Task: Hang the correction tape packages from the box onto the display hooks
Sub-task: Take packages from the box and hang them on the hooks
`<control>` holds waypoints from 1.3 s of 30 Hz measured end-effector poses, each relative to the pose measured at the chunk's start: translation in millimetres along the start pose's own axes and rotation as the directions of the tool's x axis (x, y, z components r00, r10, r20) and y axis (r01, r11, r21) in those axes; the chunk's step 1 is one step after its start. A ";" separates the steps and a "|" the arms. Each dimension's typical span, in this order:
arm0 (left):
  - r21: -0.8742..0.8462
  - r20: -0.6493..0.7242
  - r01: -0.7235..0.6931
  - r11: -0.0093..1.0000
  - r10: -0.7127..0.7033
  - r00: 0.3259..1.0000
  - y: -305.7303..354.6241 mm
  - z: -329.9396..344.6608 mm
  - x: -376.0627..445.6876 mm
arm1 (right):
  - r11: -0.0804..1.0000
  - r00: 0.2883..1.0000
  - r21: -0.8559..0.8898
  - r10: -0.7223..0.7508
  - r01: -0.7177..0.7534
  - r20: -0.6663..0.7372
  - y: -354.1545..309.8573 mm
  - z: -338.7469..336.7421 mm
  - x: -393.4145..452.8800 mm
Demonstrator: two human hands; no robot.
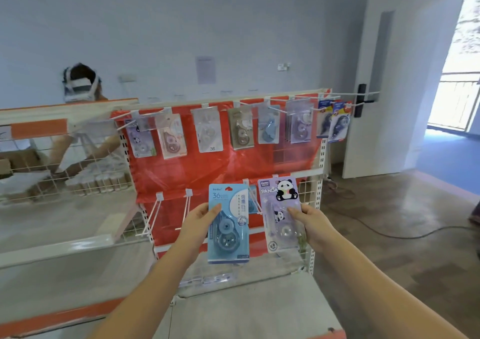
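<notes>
Fingers of the left hand (201, 217) pinch the left edge of a blue correction tape package (228, 224), thumb on its front, holding it upright. Thumb and fingers of the right hand (313, 223) pinch the right edge of a purple panda package (281, 215), held just right of the blue one. Both sit before the lower hooks (188, 208) of the red display rack (233, 167); more packages hang along the far upper row (207, 130).

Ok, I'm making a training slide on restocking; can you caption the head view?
Left hand holds a blue pack, right hand a panda pack, before the display rack.
</notes>
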State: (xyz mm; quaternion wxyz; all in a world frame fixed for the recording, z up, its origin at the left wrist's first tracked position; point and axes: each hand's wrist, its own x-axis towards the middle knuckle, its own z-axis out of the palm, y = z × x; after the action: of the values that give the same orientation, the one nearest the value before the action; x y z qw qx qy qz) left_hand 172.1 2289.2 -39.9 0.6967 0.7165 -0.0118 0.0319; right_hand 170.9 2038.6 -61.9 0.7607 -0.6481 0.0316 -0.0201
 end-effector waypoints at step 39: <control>-0.059 -0.296 0.001 0.998 -0.018 0.955 -12.2 -67.0 9.6 | 0.984 0.952 -0.175 0.086 -0.035 0.294 5.6 86.8 55.5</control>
State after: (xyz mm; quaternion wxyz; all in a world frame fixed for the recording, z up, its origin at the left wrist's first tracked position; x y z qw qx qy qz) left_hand 180.5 2356.7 -49.7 0.7114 0.6831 0.0951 0.1351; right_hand 232.6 2120.9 -54.9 0.6997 -0.7039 -0.0628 0.1044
